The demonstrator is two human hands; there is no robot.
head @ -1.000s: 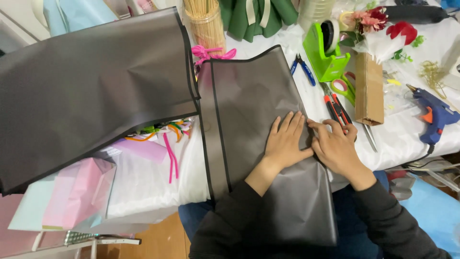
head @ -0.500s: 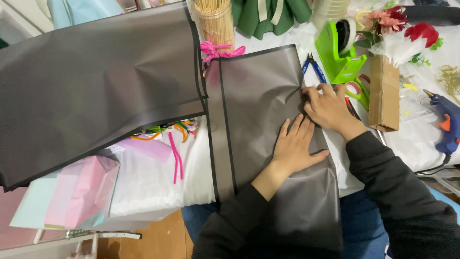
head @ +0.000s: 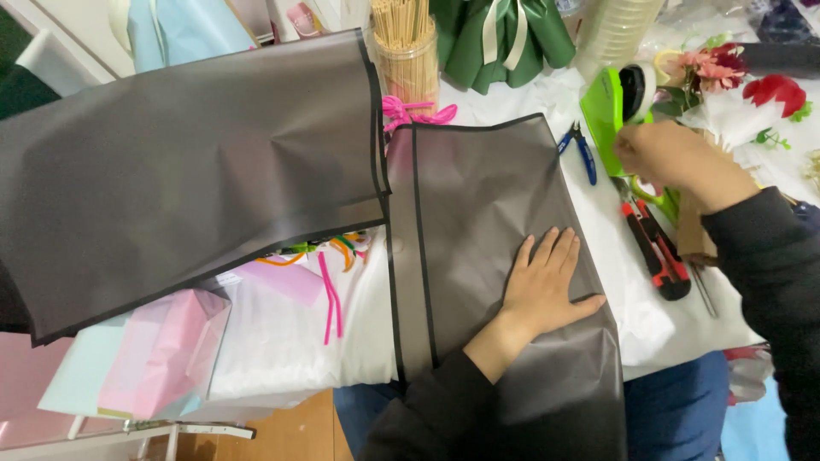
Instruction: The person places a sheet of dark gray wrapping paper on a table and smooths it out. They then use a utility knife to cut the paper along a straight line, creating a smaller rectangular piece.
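Observation:
My left hand (head: 542,286) lies flat, fingers spread, on a grey translucent wrapping sheet with a dark border (head: 478,196). The sheet hangs over the table's near edge onto my lap. My right hand (head: 675,162) is off the sheet and up at a bright green tape dispenser (head: 606,107) at the right. Its fingers curl against the dispenser's front, and I cannot tell whether they pinch any tape.
A second large grey sheet (head: 188,162) covers the left side. A jar of wooden sticks (head: 408,60) and pink pipe cleaners (head: 414,111) stand behind. Blue pliers (head: 583,149) and a red utility knife (head: 653,243) lie right of the sheet. Artificial flowers (head: 726,72) sit far right.
My right hand has lifted off the sheet and moved up and right to the tape dispenser. My left hand stays pressed flat on the sheet.

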